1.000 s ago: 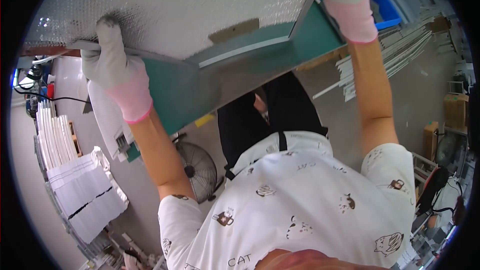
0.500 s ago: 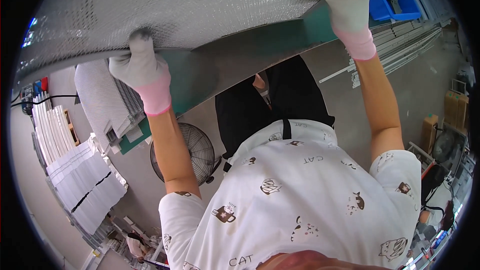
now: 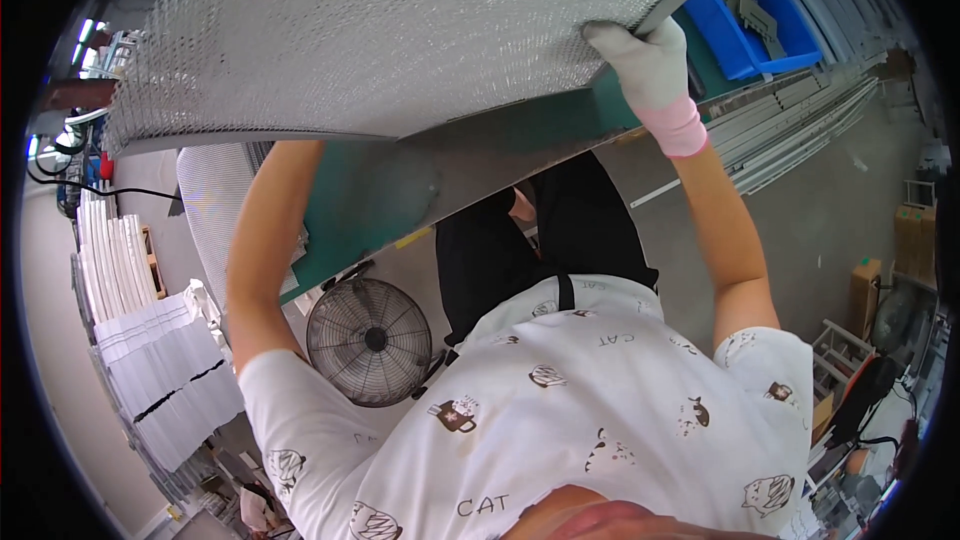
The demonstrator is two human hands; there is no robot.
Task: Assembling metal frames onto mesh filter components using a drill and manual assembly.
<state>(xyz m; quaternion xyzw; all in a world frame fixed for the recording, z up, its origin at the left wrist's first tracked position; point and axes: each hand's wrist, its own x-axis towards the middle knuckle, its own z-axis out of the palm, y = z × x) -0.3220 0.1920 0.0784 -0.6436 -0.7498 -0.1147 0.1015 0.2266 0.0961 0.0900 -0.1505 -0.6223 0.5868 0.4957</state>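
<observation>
A large silvery mesh panel (image 3: 380, 30) in a metal frame fills the top of the view, tilted up close to the camera. My right hand (image 3: 645, 60), in a white glove with a pink cuff, grips the panel's right frame edge. My left forearm (image 3: 265, 230) reaches up under the panel's lower edge, and the panel hides the left hand. Below the panel lies a green table top (image 3: 360, 200).
A round floor fan (image 3: 368, 340) stands by my legs. Stacks of white sheets (image 3: 165, 380) and white strips (image 3: 110, 260) sit at the left. Blue bins (image 3: 745, 10) are at the upper right, with long metal rails (image 3: 790, 130) on the grey floor.
The panel has risen and tilted toward the camera and now covers my left hand, which gripped its lower left edge before. My right hand still holds the right edge.
</observation>
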